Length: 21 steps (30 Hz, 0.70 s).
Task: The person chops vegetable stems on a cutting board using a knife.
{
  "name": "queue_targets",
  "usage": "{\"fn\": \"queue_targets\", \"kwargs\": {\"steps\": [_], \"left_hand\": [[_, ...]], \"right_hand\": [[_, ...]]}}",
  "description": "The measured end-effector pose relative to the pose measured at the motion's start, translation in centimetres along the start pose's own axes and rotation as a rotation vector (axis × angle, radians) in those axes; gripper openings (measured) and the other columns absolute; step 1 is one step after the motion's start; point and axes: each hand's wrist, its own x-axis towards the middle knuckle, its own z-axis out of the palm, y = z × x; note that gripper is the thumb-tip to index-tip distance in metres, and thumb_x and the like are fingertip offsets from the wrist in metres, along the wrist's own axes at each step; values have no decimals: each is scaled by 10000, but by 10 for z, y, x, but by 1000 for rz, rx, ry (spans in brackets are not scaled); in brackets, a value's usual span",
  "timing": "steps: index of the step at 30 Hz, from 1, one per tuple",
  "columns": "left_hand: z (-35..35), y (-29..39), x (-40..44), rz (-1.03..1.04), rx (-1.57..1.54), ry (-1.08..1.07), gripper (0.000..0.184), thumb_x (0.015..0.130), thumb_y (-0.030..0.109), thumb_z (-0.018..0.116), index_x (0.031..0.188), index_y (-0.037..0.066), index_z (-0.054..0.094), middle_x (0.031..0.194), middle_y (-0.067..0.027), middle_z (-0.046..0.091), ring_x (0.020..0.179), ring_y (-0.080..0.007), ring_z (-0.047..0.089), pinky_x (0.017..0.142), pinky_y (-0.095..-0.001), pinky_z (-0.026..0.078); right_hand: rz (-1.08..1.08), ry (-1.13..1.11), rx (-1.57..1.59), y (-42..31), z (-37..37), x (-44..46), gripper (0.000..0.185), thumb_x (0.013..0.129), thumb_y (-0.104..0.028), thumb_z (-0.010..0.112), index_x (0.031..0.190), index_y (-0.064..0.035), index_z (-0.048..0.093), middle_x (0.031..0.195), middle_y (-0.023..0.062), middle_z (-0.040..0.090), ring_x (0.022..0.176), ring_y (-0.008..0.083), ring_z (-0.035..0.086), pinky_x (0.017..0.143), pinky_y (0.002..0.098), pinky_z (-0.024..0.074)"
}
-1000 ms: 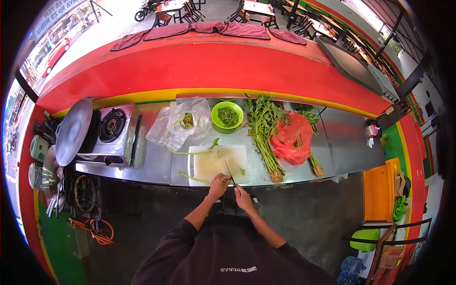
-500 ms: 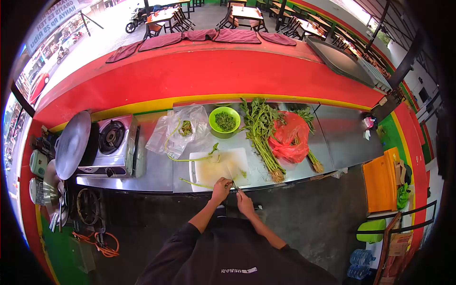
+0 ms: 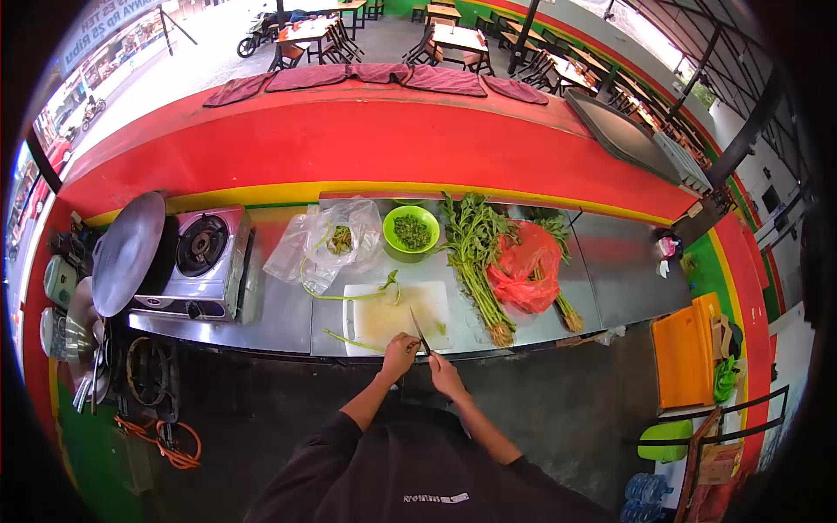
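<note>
My right hand (image 3: 447, 377) grips a knife (image 3: 419, 329), its blade pointing up and left over the near edge of a white cutting board (image 3: 366, 324). Close beside the blade, my left hand (image 3: 401, 354) is closed; whatever its fingers hold is too small to make out. On the board lie a long green stem with a leaf (image 3: 390, 283), a shorter stem (image 3: 349, 338) at the left and small green bits. Behind it stands a lime-green bowl (image 3: 408, 256) of chopped leaves (image 3: 411, 232). Rooted leafy greens (image 3: 475, 279) lie to the right.
A red plastic bag (image 3: 525, 272) covers part of another bunch of greens (image 3: 568, 312). Left of the bowl lies a clear plastic bag (image 3: 292, 253) with leafy scraps. A gas stove (image 3: 205, 283) and a large wok (image 3: 129, 253) stand far left. A red wall (image 3: 366, 135) rises behind the counter.
The view has shifted slightly. My hands stay together at the board's near edge, and the knife blade now shows a little more clearly. The bowl, bags and greens keep their places.
</note>
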Motion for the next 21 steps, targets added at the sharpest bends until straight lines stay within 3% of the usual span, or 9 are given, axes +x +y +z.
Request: {"fn": "queue_targets", "kwargs": {"steps": [4,11,16,21], "left_hand": [[0,1,0,-44,-25,-14,132,869,30,737,997,0,749,933,-160,689,844,-299,719,765,-375,586],[-4,0,-1,4,13,-34,159,884,66,724,1026,4,754,941,-152,691,836,-294,709,764,-380,573],[-7,4,-1,161,298,-46,160,902,109,682,1017,26,756,952,-139,673,919,-342,666,820,-454,542],[-7,8,-1,116,312,-34,161,894,107,681,1015,43,765,952,-135,680,938,-350,666,815,-461,538]], "right_hand": [[-83,40,-5,8,8,-9,461,1069,-420,453,1385,-118,601,1182,281,679,1089,513,638,958,554,517],[0,81,-52,-2,15,-17,433,1069,-416,446,1403,-187,598,1076,295,700,993,533,660,898,597,522],[46,60,-154,-11,15,-9,421,1068,-400,456,1435,-234,574,1042,275,718,950,535,671,861,614,531],[11,34,-169,-7,13,-4,432,1075,-413,427,1444,-230,558,1056,275,717,959,542,665,872,607,532]]}}
